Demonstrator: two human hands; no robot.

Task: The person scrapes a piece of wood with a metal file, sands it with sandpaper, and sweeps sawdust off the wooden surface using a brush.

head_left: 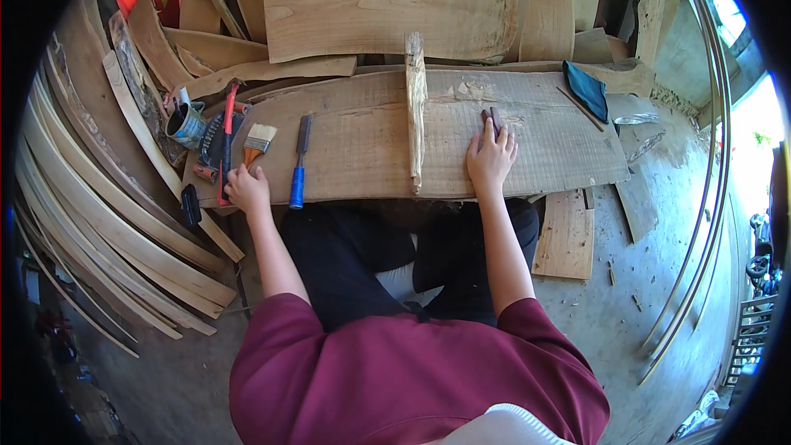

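My left hand is closed at the lower end of a paintbrush with pale bristles and an orange-brown handle. A red-handled hammer lies just left of it, and a blue-handled chisel lies to its right. My right hand rests on the broad plank, its fingers over a small dark brown block. The hand partly hides that block. Between my hands, a narrow rough strip of wood lies across the plank.
A patterned cup stands at the plank's left end. A dark teal cloth and a thin stick lie at the right. Curved wooden strips are stacked on the left, and boards lean behind. Long thin rods curve along the right.
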